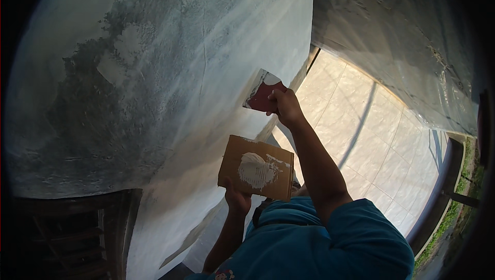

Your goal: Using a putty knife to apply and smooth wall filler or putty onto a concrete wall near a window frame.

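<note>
My right hand (283,102) grips a dark red flat scraper (265,94) with white paste along its blade, held up at the mottled white and grey plastered wall (175,48); whether the blade touches it I cannot tell. Lower down, my left hand (236,197) holds a brown cardboard square (229,159) from beneath, with a patch of white paste (257,172) spread on its middle. The cardboard sits in front of my body, below the scraper.
A dark framed window or grille (72,233) is at lower left. Pale floor tiles (361,146) lie below at right, bordered by a dark rail (454,151) and grass (428,249). A grey sheet-covered surface (397,38) rises at upper right.
</note>
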`<state>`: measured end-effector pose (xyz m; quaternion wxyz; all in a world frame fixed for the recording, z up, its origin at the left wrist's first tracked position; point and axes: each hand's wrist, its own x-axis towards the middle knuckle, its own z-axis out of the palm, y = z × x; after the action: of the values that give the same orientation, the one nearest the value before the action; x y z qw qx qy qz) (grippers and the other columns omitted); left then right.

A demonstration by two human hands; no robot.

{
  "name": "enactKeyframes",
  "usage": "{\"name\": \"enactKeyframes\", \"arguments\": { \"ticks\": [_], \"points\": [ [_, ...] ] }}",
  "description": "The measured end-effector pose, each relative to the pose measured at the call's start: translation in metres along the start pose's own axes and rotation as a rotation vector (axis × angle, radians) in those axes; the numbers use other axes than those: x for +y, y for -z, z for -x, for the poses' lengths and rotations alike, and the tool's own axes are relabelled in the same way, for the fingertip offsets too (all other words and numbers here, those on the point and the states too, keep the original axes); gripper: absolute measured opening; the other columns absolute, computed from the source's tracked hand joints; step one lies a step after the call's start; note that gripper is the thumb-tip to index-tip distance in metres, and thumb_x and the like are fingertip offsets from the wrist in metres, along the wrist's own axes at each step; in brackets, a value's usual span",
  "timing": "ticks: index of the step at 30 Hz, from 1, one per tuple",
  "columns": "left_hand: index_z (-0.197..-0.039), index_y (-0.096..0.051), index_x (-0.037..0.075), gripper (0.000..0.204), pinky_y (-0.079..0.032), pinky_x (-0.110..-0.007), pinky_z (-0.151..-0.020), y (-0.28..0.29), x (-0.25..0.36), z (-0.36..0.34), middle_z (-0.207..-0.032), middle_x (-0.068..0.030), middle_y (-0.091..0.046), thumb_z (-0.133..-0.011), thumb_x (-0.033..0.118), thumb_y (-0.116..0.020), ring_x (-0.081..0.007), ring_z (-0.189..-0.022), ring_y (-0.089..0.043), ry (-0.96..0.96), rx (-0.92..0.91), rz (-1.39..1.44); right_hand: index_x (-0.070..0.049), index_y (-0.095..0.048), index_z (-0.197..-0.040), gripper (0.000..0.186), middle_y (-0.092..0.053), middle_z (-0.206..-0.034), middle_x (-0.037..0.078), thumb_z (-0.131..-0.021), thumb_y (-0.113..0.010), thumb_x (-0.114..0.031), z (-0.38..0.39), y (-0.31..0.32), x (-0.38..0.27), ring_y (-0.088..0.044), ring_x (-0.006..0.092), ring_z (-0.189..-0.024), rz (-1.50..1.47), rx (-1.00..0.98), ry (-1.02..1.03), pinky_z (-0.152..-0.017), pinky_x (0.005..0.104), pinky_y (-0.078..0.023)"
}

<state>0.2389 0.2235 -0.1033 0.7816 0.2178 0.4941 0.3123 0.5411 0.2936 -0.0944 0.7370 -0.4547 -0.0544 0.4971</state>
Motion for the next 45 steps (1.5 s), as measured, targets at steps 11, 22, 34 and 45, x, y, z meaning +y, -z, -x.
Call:
{"name": "enactKeyframes", "arguments": {
  "ticks": [11,22,34,45],
  "points": [
    [-0.138,-0.038,0.015,0.067,-0.048,-0.037,-0.068,-0.027,0.019,0.001,-0.121,-0.0063,-0.055,-0.094,0.064,-0.034,-0.0225,-0.094,-0.057,0.073,-0.103,-0.009,0.000,-0.063,-0.089,0.014,-0.065,-0.077,0.012,-0.082,-0.058,-0.011,0.135,0.075,-0.035,-0.062,0.0188,-0.071,0.918,-0.189,-0.004,-0.069,0.0315,-0.049],
    [-0.143,-0.032,0.012,0.072,-0.055,-0.043,-0.079,-0.087,0.013,0.016,-0.131,-0.0102,-0.051,-0.094,0.065,-0.028,-0.0280,-0.112,-0.057,0.089,-0.268,-0.010,-0.006,-0.068,-0.096,0.017,-0.067,-0.085,0.010,-0.079,-0.065,-0.007,0.168,0.062,-0.093,-0.063,0.0240,-0.082,1.299,-0.376,0.489,-0.074,0.0342,-0.052],
    [-0.140,-0.032,0.006,0.072,-0.053,-0.050,-0.086,-0.167,-0.028,0.058,-0.130,-0.0173,-0.050,-0.096,0.062,-0.027,-0.0326,-0.113,-0.057,0.095,-0.205,-0.068,-0.005,-0.068,-0.087,0.019,-0.065,-0.073,0.010,-0.071,-0.072,-0.015,0.169,0.094,-0.154,-0.065,0.0246,-0.069,1.646,-0.448,0.287,-0.066,0.0358,-0.053],
    [-0.141,-0.029,0.005,0.073,-0.054,-0.052,-0.084,-0.191,-0.032,0.068,-0.130,-0.0188,-0.049,-0.096,0.062,-0.027,-0.0342,-0.117,-0.055,0.064,-0.356,-0.148,-0.005,-0.070,-0.100,0.027,-0.071,-0.088,0.012,-0.075,-0.069,-0.016,0.178,0.111,-0.184,-0.070,0.0246,-0.084,1.334,-0.477,0.029,-0.079,0.0340,-0.055]
  ]
}}
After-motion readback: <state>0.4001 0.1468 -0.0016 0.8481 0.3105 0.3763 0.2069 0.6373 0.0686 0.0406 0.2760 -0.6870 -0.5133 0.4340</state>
